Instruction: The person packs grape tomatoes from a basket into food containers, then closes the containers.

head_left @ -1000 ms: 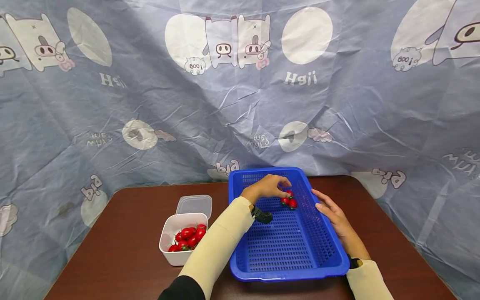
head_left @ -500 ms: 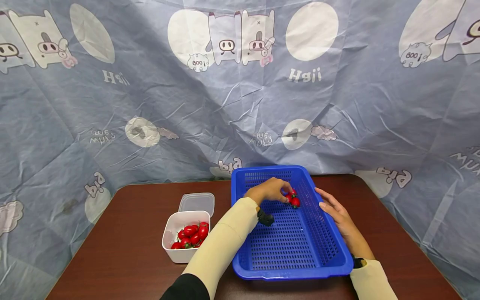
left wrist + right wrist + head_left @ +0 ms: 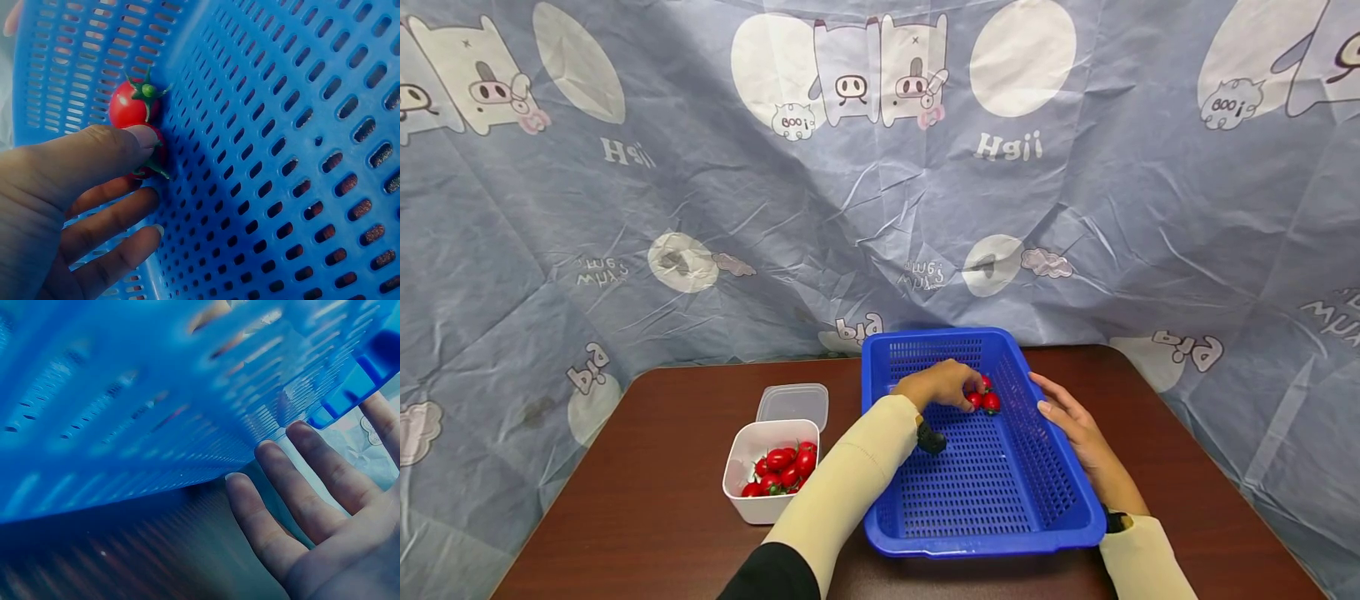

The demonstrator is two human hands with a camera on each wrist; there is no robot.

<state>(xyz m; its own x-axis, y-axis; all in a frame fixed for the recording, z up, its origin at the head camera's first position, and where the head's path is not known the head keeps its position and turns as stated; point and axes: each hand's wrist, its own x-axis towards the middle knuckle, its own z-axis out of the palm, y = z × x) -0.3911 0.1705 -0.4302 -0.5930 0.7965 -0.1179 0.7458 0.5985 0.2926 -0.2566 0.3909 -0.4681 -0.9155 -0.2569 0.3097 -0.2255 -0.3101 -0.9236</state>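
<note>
My left hand (image 3: 936, 385) reaches into the blue plastic basket (image 3: 985, 546), at the cluster of cherry tomatoes (image 3: 991, 403) near its far right corner. Close up in the left wrist view, the thumb presses on one cherry tomato (image 3: 156, 153) while the index finger goes behind it, pinching it. Another cherry tomato (image 3: 127, 106) with a green calyx lies right beside it. The remaining left fingers are loosely bent. My right hand (image 3: 1078, 433) rests against the basket's right side, thumb at the rim. Its fingers are extended along the outer wall in the right wrist view.
A white square tub (image 3: 752, 510) holding several cherry tomatoes (image 3: 781, 459) stands left of the basket, partly behind the left forearm. Behind the tub lies a clear plastic lid (image 3: 793, 405) on the brown table (image 3: 647, 475). A patterned grey-blue cloth (image 3: 805, 208) hangs behind.
My left hand has lowered slightly onto the tomatoes, and its thumb and index finger have closed in on one. My right hand stays at the basket's side. The head view has shifted slightly.
</note>
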